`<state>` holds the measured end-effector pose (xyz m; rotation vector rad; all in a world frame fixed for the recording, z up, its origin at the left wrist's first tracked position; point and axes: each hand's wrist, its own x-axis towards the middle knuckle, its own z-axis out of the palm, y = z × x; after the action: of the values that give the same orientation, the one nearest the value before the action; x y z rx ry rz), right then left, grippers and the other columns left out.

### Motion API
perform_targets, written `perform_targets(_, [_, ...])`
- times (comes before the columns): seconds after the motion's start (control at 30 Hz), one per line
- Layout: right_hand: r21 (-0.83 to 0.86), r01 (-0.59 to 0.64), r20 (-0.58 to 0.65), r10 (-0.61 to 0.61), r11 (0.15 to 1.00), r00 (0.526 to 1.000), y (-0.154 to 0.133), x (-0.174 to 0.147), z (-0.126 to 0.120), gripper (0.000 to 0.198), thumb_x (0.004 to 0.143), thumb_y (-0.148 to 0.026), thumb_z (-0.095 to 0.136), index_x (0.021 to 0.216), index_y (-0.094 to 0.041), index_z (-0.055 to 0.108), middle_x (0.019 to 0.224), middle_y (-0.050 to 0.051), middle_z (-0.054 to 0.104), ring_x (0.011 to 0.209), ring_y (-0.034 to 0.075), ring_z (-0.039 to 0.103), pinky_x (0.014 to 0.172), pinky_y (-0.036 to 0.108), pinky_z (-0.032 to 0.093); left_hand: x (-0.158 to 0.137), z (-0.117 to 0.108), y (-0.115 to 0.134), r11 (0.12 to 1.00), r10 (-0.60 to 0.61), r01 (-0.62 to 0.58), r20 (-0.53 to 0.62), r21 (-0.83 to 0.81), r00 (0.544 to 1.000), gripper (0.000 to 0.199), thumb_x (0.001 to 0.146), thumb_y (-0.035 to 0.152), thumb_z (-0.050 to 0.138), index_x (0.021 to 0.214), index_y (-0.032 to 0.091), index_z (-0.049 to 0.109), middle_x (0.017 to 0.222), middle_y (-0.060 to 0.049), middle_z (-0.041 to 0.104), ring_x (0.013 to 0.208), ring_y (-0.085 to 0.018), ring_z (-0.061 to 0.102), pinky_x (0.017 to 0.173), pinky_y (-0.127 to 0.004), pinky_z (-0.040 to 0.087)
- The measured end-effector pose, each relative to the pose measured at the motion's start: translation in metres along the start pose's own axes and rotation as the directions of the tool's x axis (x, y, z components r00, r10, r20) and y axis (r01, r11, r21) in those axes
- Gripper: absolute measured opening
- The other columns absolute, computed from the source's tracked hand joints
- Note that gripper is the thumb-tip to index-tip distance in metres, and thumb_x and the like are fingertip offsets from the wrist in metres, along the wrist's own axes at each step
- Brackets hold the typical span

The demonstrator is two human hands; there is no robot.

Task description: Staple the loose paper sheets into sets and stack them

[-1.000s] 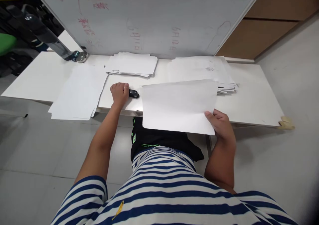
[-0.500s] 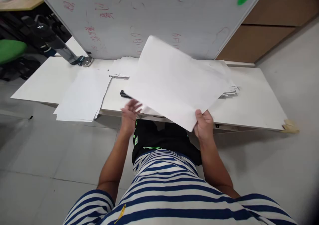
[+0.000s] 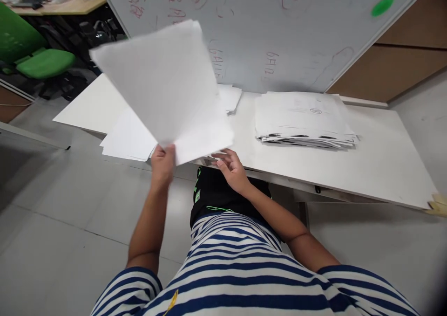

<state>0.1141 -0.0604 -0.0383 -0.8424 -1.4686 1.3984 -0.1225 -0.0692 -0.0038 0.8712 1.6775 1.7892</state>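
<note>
My left hand [image 3: 163,164] pinches the near corner of some white paper [image 3: 167,83], held up at a slant over the table. The sheets are blank on the side I see; how many there are I cannot tell. My right hand [image 3: 233,170] is just below the paper's right corner, fingers spread and gripping nothing. Under the raised paper, partly covered, lies a stack of white sheets [image 3: 127,139] at the table's front edge. Further right rests a thick, uneven pile of papers [image 3: 303,115], its top sheet faintly marked.
A whiteboard [image 3: 251,36] with red writing and a green spot stands along the back of the white table [image 3: 377,153]. A smaller paper stack [image 3: 230,97] lies near the board. To the left are a green chair [image 3: 45,64] and a wooden desk [image 3: 70,6].
The paper has swung left, from my right hand's grip into my left hand's. My right hand has let go and opened. The pile on the right is now uncovered, and the view has turned left.
</note>
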Motion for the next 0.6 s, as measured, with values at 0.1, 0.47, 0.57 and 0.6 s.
perform_targets(0.1, [-0.162,0.073,-0.094,-0.089,0.984,0.992,0.009,0.001,-0.030,0.045,0.098,-0.043,0.055,0.140,-0.033,0.042,0.134,0.006,0.066,0.106,0.021,0.071,0.097,0.044,0.057,0.062,-0.062,0.022,0.995,-0.016,0.016,-0.005,0.102,1.000,0.027,0.079,0.032,0.079,0.097,0.015,0.069,0.083,0.001,0.073,0.070,-0.008,0.062,0.069,-0.021,0.053])
perform_targets(0.47, [-0.585,-0.092,-0.405,-0.192,0.806,0.894,0.038,0.015,-0.101,0.047,0.097,-0.040,0.048,0.142,-0.025,0.046,0.122,0.012,0.071,0.096,0.024,0.072,0.090,0.047,0.058,0.212,-0.196,0.042,0.643,-0.500,0.426,-0.072,0.636,0.863,0.032,0.067,0.037,0.089,0.078,0.012,0.070,0.060,-0.001,0.068,0.054,-0.009,0.054,0.049,-0.016,0.042])
perform_targets(0.57, [-0.620,-0.091,-0.400,-0.215,0.780,0.891,0.036,0.016,-0.094,0.045,0.096,-0.039,0.048,0.138,-0.023,0.051,0.116,0.012,0.073,0.095,0.025,0.072,0.088,0.045,0.058,0.234,-0.207,0.027,0.643,-0.436,0.365,-0.070,0.673,0.897,0.043,0.049,0.041,0.095,0.071,0.015,0.068,0.058,-0.001,0.068,0.052,-0.013,0.057,0.045,-0.019,0.042])
perform_targets(0.6, [-0.626,-0.088,-0.402,-0.223,0.775,0.888,0.036,0.017,-0.094,0.044,0.096,-0.038,0.048,0.137,-0.022,0.053,0.114,0.011,0.074,0.094,0.024,0.072,0.088,0.045,0.058,0.240,-0.209,0.023,0.685,-0.372,0.311,-0.050,0.658,0.927,0.045,0.043,0.039,0.097,0.069,0.016,0.068,0.058,-0.002,0.068,0.052,-0.014,0.057,0.045,-0.021,0.044])
